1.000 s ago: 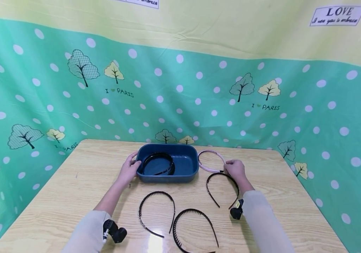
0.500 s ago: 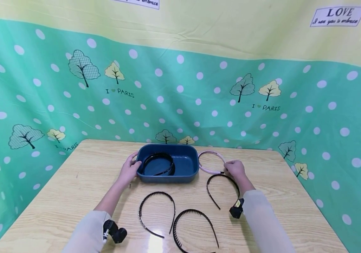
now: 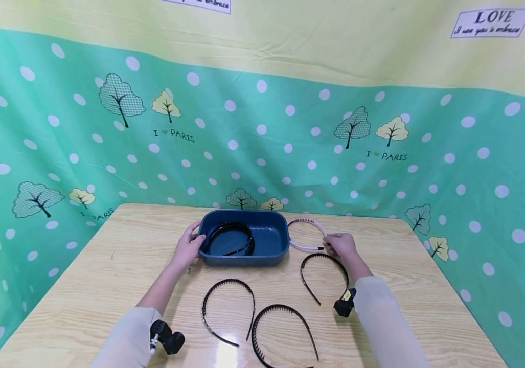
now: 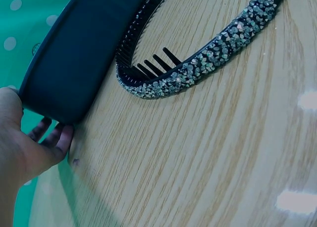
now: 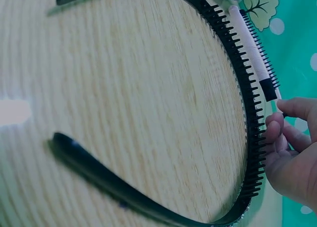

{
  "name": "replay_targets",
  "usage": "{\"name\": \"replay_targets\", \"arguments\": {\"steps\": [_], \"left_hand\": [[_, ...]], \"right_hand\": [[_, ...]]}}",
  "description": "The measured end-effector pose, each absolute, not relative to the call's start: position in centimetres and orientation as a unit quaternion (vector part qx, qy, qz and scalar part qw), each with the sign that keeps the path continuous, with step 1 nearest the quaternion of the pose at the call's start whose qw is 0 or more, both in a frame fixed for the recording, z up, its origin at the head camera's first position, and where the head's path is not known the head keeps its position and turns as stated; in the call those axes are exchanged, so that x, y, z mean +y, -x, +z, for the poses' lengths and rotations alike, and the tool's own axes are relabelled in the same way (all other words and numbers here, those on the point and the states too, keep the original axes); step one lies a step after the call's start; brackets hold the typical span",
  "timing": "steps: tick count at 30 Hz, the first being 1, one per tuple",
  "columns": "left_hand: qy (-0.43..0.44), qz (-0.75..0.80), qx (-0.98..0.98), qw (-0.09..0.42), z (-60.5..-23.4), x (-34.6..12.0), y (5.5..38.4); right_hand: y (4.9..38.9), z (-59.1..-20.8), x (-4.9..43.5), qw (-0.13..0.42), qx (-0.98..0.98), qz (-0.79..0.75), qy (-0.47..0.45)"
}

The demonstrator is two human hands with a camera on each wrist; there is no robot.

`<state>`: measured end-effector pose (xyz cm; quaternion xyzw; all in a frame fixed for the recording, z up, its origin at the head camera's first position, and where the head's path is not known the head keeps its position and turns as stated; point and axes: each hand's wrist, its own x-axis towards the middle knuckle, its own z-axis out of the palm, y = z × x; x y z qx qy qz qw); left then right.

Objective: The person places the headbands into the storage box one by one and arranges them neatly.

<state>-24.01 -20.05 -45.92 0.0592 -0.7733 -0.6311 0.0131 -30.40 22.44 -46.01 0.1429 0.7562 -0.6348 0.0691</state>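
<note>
A blue rectangular bin (image 3: 248, 260) stands toward the back of the table. My left hand (image 3: 187, 247) grips its left end, thumb on the rim and fingers around the outside, as the left wrist view also shows. Inside the bin, black headbands (image 3: 247, 236) lie on the left side. My right hand (image 3: 341, 245) pinches one end of a pink toothed headband (image 3: 313, 224), whose far side reaches the bin's right wall. In the right wrist view, the thumb and fingers (image 5: 292, 108) meet at that end. Just below the right hand lies a black headband (image 3: 304, 278).
Two more black headbands lie on the table in front of the bin, a left one (image 3: 204, 306) with glittery stones (image 4: 198, 66) and a nearer one (image 3: 254, 335). A dotted green curtain (image 3: 262, 153) hangs behind the wooden table (image 3: 106, 286).
My right hand, pinching the pink headband, has shifted very slightly left. The black headband below it has slid down a little. My left hand and the bin stay put.
</note>
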Motion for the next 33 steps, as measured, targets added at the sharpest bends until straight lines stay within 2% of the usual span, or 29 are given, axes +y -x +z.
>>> {"name": "replay_targets", "arguments": {"steps": [10,21,33], "left_hand": [[-0.055,-0.630,-0.775,0.008,-45.7,-20.0,23.8],[-0.054,-0.627,-0.777,0.010,-45.6,-20.0,23.9],[-0.066,-0.629,-0.775,0.007,-45.7,-20.0,23.9]], "right_hand": [[30.3,-45.9,22.3,0.071,0.749,-0.651,-0.101],[29.7,-44.8,21.8,0.020,0.817,-0.575,-0.035],[29.3,-43.7,21.7,-0.015,0.813,-0.581,-0.036]]}}
